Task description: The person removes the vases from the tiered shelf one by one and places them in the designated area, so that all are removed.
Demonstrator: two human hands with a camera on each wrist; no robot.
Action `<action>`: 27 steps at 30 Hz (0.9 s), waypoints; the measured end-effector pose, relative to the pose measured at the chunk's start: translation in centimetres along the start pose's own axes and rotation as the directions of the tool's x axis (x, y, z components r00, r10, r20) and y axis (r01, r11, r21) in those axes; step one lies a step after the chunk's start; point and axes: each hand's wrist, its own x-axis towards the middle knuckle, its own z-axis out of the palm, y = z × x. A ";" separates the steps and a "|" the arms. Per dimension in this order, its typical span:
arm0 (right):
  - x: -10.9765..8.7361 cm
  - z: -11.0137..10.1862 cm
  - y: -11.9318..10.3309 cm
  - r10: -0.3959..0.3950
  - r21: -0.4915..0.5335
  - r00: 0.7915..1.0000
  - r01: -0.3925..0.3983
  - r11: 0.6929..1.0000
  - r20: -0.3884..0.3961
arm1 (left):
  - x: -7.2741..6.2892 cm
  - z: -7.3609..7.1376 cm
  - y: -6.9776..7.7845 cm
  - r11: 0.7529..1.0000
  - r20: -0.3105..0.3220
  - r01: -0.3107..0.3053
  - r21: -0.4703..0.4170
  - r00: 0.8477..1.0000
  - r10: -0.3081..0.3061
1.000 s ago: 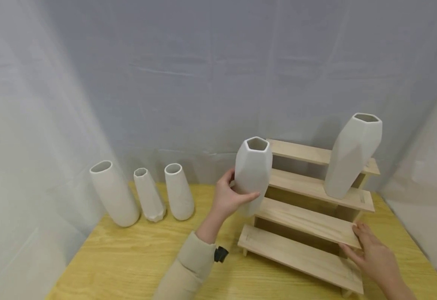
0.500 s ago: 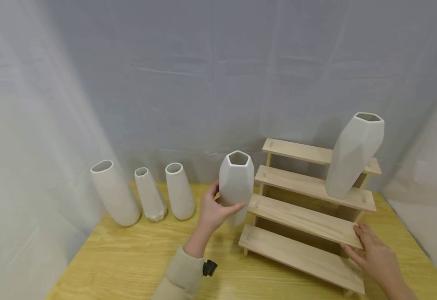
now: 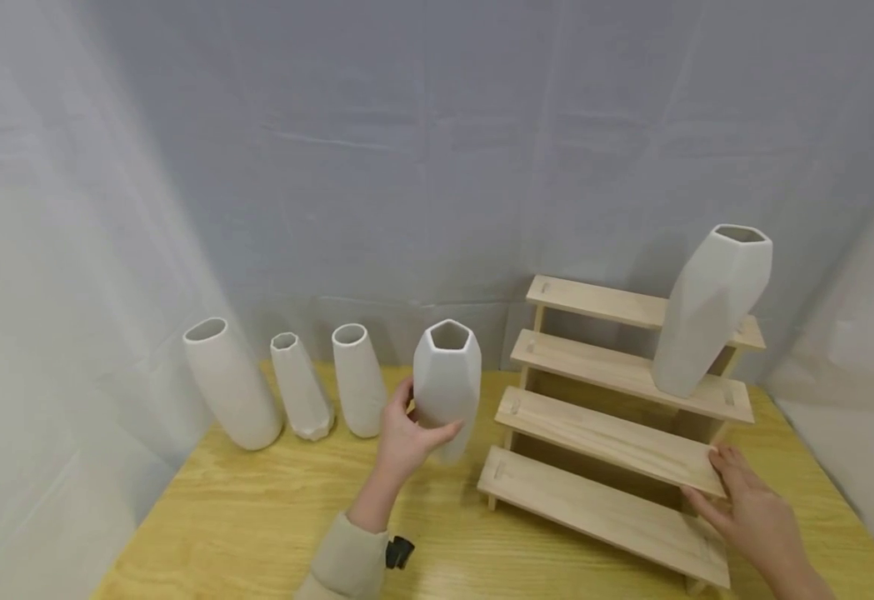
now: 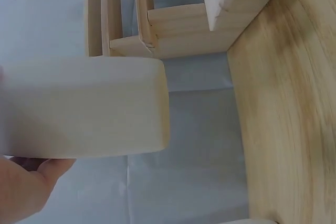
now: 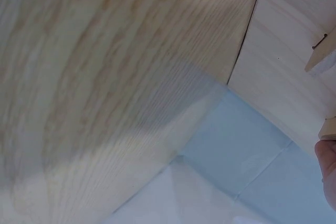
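Observation:
My left hand (image 3: 404, 442) grips a white faceted vase (image 3: 447, 379) with a five-sided mouth, thumb across its front and fingers behind it. In the left wrist view the base of this vase (image 4: 94, 111) shows with a gap between it and the tabletop. At the right, my right hand (image 3: 755, 512) holds the right end of the second-lowest board of a wooden step shelf (image 3: 601, 433), fingers on top and thumb at the front edge. A taller white faceted vase (image 3: 706, 312) stands on the shelf's second-highest board, near its right end.
Left of the held vase stand three white vases: a round smooth one (image 3: 362, 383), a slim ribbed one (image 3: 302, 392) and a larger one (image 3: 234, 387) with an oval mouth. All are on the yellow wooden table (image 3: 272, 525). A grey-white sheet (image 3: 407, 167) hangs behind.
My left hand has carried the faceted vase left and down, away from the shelf toward the row of vases. My right hand keeps its hold on the shelf board.

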 end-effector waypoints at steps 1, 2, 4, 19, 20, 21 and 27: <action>0.0 0.0 0.0 0.002 -0.001 1.000 -0.002 1.000 -0.003 | 0.0 -0.1 -0.5 1.000 -0.003 -0.010 0.010 1.000 0.010; 0.0 0.0 0.1 -0.001 -0.001 1.000 0.001 1.000 -0.009 | 0.0 -0.2 -0.6 1.000 -0.008 -0.010 0.013 1.000 0.010; 0.0 -0.1 0.1 -0.012 0.001 1.000 0.012 1.000 -0.022 | -0.1 -0.5 -0.3 1.000 -0.018 -0.007 0.021 1.000 0.007; 0.0 0.0 0.3 -0.010 0.000 1.000 0.010 1.000 -0.006 | -1.1 -4.8 -3.4 0.996 -0.094 0.033 0.089 0.995 -0.025; 0.0 0.0 0.3 -0.015 -0.002 1.000 0.015 1.000 -0.012 | -1.2 -5.1 -3.5 0.994 -0.101 0.037 0.100 0.994 -0.027; 0.0 0.0 0.3 -0.018 -0.002 1.000 0.018 1.000 -0.016 | -1.2 -5.5 -3.6 0.994 -0.108 0.038 0.107 0.994 -0.027; 0.0 0.1 0.2 -0.029 0.000 0.999 0.029 1.000 -0.026 | -1.8 -7.7 -4.1 0.984 -0.150 0.092 0.154 0.986 -0.069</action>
